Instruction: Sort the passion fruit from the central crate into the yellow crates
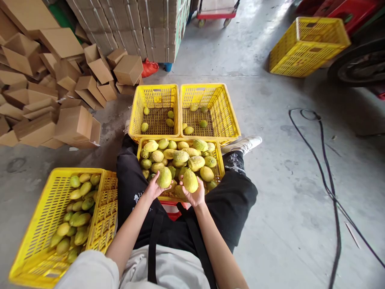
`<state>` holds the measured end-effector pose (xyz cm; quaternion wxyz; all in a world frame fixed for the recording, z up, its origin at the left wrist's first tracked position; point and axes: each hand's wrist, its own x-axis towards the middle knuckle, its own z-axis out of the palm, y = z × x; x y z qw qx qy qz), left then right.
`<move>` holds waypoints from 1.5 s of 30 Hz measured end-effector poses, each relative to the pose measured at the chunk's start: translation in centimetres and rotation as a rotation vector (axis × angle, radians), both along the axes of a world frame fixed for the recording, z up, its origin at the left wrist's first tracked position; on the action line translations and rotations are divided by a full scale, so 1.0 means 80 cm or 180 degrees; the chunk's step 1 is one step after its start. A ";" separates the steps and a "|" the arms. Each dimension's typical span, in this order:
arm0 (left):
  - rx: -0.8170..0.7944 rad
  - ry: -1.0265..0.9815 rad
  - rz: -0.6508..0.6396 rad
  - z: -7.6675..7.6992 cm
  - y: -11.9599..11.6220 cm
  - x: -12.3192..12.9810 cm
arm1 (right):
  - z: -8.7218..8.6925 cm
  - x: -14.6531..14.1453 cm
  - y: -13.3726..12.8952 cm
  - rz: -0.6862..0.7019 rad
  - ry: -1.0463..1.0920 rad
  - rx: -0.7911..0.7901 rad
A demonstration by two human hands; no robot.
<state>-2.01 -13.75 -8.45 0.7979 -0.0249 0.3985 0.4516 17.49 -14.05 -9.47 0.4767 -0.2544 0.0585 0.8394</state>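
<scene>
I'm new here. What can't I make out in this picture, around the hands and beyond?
Head view:
- Underside of the greenish fruit in the left hand: hidden by that hand.
- Underside of the yellower fruit in the right hand: likewise.
- Floor of the crate under the hands: covered by heaped fruit.
- Ends of the black cable leaving the picture: cut off by the bottom and right edges.
- Print on the trousers: too small to read.

Person (164, 237) is wearing lt-grey short-sleeved top (177, 267), blk straps (153, 249), blk trousers (233, 200) w/ wht print (235, 162) & wht shoes (249, 143), prob. sneakers.
</scene>
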 end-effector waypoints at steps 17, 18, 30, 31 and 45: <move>0.0227 -0.0080 -0.0140 0.009 -0.002 0.001 | 0.006 -0.008 -0.001 0.0061 -0.0173 0.0171; 0.0235 -0.0166 -0.0098 0.011 -0.001 0.001 | 0.007 -0.008 0.000 0.0067 -0.0161 0.0184; 0.0064 -0.0108 -0.0032 0.004 0.002 0.002 | -0.006 -0.004 -0.003 -0.0110 -0.0441 0.0033; 0.0047 -0.0073 -0.0021 0.003 0.001 0.001 | -0.006 -0.005 -0.003 -0.0117 -0.0485 0.0020; 0.0089 -0.0262 0.0215 0.008 0.003 0.002 | 0.008 -0.012 0.002 -0.0048 -0.0273 0.0266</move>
